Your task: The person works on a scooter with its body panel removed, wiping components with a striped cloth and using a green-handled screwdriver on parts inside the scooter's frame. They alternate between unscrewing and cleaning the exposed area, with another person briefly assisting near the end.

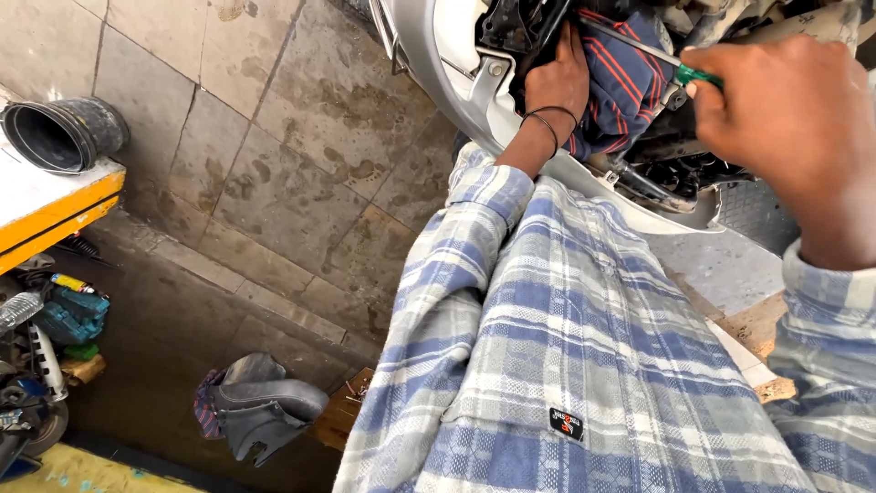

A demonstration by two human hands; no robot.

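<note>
I see my right hand (785,119) clamped on a green-handled screwdriver (639,47) whose shaft crosses to my left hand (557,82). That hand presses a striped cloth (620,91) inside the silver body panel (456,55). I can't make out its fingers, nor the screwdriver tip.

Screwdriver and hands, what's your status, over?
Right hand grips green-handled screwdriver, shaft angled into the machine. Left hand presses striped cloth inside. Grey panel crowds the left wrist.
</note>
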